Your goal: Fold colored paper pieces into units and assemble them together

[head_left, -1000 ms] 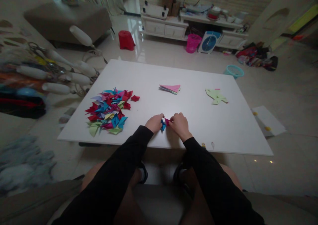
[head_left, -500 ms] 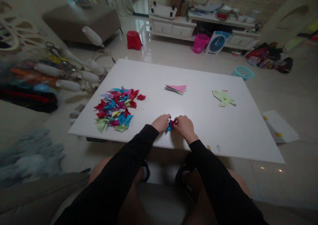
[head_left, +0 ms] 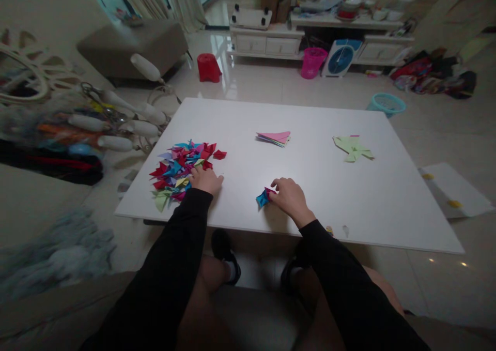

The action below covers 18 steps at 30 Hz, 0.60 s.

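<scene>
My right hand (head_left: pixel 289 198) pinches the magenta end of a small blue-and-magenta folded paper piece (head_left: pixel 262 199) near the table's front edge. The blue part sticks out to the left, low over the white tabletop. At the pile of folded paper pieces (head_left: pixel 174 167), in red, blue, green, purple and yellow, my left hand (head_left: pixel 206 180) reaches over the right side. Its thumb is apart from the fingers, and the fingertips touch or hover just above the pieces; I cannot tell which. Nothing shows in its grip.
On the white table (head_left: pixel 240 170) lie a stack of folded paper strips (head_left: pixel 274 138) at the back and light green folded papers (head_left: pixel 353 149) at the right. Two small bits (head_left: pixel 330 230) lie by the front edge. A turquoise basket (head_left: pixel 386 104) stands beyond the far right corner.
My left hand has left the blue-and-magenta piece and moved left to the paper pile. The right hand stays in about the same place with the piece. The view has shifted slightly.
</scene>
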### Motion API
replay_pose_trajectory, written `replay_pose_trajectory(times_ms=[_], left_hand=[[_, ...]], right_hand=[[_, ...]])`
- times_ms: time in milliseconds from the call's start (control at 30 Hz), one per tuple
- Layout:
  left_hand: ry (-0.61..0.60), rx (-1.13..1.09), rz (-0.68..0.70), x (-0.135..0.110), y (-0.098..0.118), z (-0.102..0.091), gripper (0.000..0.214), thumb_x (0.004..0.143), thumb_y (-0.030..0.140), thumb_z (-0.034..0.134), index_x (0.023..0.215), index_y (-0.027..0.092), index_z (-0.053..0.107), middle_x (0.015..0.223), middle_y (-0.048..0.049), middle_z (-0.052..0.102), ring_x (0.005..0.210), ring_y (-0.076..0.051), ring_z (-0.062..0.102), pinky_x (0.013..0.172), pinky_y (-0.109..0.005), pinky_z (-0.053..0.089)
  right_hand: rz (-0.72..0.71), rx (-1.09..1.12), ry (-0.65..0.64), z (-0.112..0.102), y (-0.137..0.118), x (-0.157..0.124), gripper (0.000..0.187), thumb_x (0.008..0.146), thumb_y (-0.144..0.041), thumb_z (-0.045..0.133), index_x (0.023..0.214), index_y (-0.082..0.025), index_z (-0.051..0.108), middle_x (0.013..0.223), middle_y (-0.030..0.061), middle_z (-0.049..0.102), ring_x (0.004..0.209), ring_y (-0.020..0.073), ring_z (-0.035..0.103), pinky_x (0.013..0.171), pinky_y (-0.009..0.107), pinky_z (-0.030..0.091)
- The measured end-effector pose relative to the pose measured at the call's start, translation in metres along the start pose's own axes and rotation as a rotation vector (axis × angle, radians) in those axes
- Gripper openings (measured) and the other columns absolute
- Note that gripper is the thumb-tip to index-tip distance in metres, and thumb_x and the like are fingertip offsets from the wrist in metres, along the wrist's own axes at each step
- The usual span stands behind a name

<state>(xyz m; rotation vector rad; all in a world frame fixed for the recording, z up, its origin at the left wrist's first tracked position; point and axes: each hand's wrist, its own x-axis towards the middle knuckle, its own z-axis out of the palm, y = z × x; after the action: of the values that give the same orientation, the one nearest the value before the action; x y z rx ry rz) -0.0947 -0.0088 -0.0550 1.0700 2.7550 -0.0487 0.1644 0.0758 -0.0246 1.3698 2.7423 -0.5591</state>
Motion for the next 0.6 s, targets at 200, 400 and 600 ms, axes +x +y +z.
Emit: replay_pose_trajectory(times_ms=[200,400,600], left_hand=[[-0.113,-0.073,0.032,0.010,0.000,0.003,0.047,0.088,0.046,0.051,0.118,0.014,0.066,0.154,-0.0252,0.041,0.142,-0.045,0.036,0.110,-0.062,0.035],[-0.122,-0.087,0.028,0.011,0.003,0.010,0.041,0.087,0.045,0.051,0.114,0.019,0.066,0.159,-0.0186,0.039,0.144,-0.044,0.033,0.110,-0.063,0.035],[-0.084,-0.063,0.059,0.014,0.010,0.009,0.042,0.090,0.043,0.049,0.114,0.014,0.067,0.146,-0.0229,0.051,0.134,-0.043,0.046,0.106,-0.061,0.040]], right_hand=[[-0.008,0.034,0.004,-0.004,0.003,-0.002,0.025,0.091,-0.030,0.060,0.110,-0.020,0.074,0.109,0.0091,0.074,0.102,0.0256,0.062,0.078,0.034,0.044],[-0.007,0.071,-0.015,-0.011,0.004,-0.004,0.023,0.092,-0.032,0.061,0.107,-0.021,0.074,0.107,0.0094,0.074,0.101,0.0255,0.062,0.077,0.034,0.044],[0.017,0.137,0.047,-0.021,0.015,-0.003,0.022,0.089,-0.031,0.061,0.103,-0.020,0.074,0.104,0.0085,0.075,0.099,0.0246,0.063,0.078,0.034,0.045]])
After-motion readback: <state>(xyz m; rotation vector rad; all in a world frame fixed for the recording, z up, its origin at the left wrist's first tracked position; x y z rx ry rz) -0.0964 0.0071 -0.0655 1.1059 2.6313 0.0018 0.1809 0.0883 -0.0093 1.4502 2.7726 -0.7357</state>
